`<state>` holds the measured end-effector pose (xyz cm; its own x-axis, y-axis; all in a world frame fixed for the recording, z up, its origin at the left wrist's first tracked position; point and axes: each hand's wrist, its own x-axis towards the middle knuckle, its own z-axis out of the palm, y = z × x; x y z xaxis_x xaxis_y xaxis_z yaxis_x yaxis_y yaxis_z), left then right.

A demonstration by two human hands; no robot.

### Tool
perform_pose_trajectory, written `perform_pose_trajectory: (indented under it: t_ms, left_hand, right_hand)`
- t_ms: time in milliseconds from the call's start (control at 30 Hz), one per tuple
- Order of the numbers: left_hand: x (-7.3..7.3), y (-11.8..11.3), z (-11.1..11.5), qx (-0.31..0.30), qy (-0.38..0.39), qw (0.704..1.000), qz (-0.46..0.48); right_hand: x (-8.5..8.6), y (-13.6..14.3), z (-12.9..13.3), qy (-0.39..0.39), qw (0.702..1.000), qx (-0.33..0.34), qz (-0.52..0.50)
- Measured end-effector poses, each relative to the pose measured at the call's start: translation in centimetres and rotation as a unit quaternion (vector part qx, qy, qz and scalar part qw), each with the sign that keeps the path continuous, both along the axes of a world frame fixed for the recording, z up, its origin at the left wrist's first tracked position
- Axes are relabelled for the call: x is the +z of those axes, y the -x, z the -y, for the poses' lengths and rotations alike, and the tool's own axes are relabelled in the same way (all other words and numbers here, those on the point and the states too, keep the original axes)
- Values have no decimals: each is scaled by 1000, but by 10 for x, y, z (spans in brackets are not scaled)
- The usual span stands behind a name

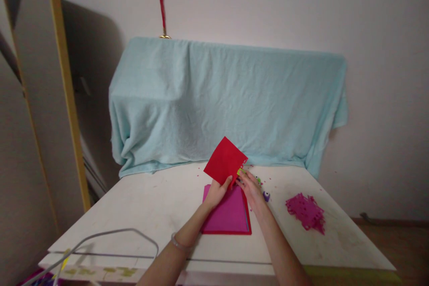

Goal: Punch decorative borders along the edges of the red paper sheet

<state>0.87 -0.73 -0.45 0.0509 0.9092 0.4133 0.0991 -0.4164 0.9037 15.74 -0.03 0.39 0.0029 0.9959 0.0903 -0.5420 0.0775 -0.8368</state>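
Note:
My left hand (217, 193) is closed on a red sheet of paper (225, 161), thumb on top, holding it tilted above the table. Small cut-outs show along the sheet's right edge. At that edge my right hand (248, 183) has its fingers closed round a small lime-green paper punch (240, 171), partly hidden by the fingers. Below the hands lies a stack of magenta sheets (224, 216) with red ones showing under its edges. A purple punch (266, 196) with a round eye pattern and a green one (258, 179) sit just right of my right hand.
A heap of magenta paper cut-outs (305, 212) lies on the white table (150, 205) at the right. Tiny paper bits are scattered near the back. A grey cable (114, 231) loops over the front left. A light-blue cloth (234, 98) hangs behind the table.

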Motion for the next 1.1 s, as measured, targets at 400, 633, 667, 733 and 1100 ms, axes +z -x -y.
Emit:
perform_pose_trajectory:
  t_ms: [400,633,667,733,1100]
  left_hand:
    - [-1,0,-7,43,3,998,44]
    - [-2,4,-7,69,-3,997,-41]
    - [-1,4,-6,70,-6,996,-54]
    - [0,5,-4,66,-16,995,-76]
    - [1,6,0,76,-40,988,-127]
  right_hand:
    - [-4,-14,-5,62,993,-16,-102]
    - [-1,-20,-5,94,993,-1,-67]
    - [-2,-21,-6,96,994,3,-61]
    - [-4,-22,-8,100,994,4,-54]
    - [-7,-21,-9,97,993,-12,-68]
